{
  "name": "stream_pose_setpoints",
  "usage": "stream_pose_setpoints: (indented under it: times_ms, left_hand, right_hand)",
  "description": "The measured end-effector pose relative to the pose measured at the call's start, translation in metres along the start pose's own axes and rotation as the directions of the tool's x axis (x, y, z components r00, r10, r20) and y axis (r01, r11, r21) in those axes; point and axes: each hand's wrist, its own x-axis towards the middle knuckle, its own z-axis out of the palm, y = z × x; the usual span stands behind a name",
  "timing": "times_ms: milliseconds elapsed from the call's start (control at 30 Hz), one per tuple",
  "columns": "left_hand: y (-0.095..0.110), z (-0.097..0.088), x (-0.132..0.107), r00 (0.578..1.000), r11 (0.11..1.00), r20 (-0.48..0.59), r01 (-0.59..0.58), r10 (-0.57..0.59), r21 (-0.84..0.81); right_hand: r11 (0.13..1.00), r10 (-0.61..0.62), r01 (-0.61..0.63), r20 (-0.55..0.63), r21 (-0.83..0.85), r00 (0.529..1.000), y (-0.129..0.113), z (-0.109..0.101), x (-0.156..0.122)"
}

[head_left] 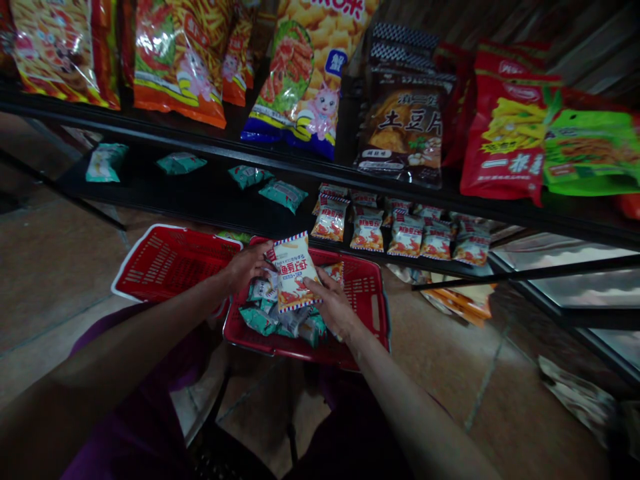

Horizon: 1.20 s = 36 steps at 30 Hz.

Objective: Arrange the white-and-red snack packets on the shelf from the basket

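Note:
Over the red shopping basket (305, 352) I hold a small white-and-orange snack bag (294, 270) with a striped edge. My right hand (336, 303) grips its lower right side, the thumb lying across the front. At the bag's upper left edge are the fingers of my left hand (253, 265), closed against it; their tips are partly hidden. Beneath the bag, teal snack packets (260, 319) lie heaped in the basket. Another orange-and-white bag (334, 272) shows behind my right hand.
A second red basket (175, 260) stands at the left. The lower black shelf (200, 200) bears scattered teal packets (283, 193) and rows of small snack bags (406, 233). Larger bags (405, 127) fill the upper shelf, overhanging the lower one. Orange packaging (460, 297) lies on the tiled floor.

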Motion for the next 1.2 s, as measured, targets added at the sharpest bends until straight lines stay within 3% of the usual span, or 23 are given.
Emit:
stream_pose_setpoints:
  times_ms: [300,467,900,1200]
  left_hand:
    - [0.003,0.002,-0.005,0.997,0.997,-0.067,-0.043,0.047,0.06]
    - [0.002,0.001,0.0,0.985,0.997,-0.161,-0.066,0.07,0.026]
    - [-0.001,0.0,0.003,0.975,0.998,-0.213,-0.067,0.06,-0.023]
    - [-0.004,-0.002,0.006,0.946,0.965,-0.192,-0.258,0.262,0.043]
  right_hand:
    - [0.994,0.08,-0.078,-0.011,0.077,0.997,0.0,-0.002,0.002]
    - [0.988,0.069,-0.055,-0.094,0.144,0.993,0.002,-0.003,0.007]
    - [0.99,0.062,-0.05,-0.088,0.129,0.994,0.011,-0.007,0.009]
    - [0.996,0.041,-0.038,-0.036,0.079,0.998,0.006,0.002,0.004]
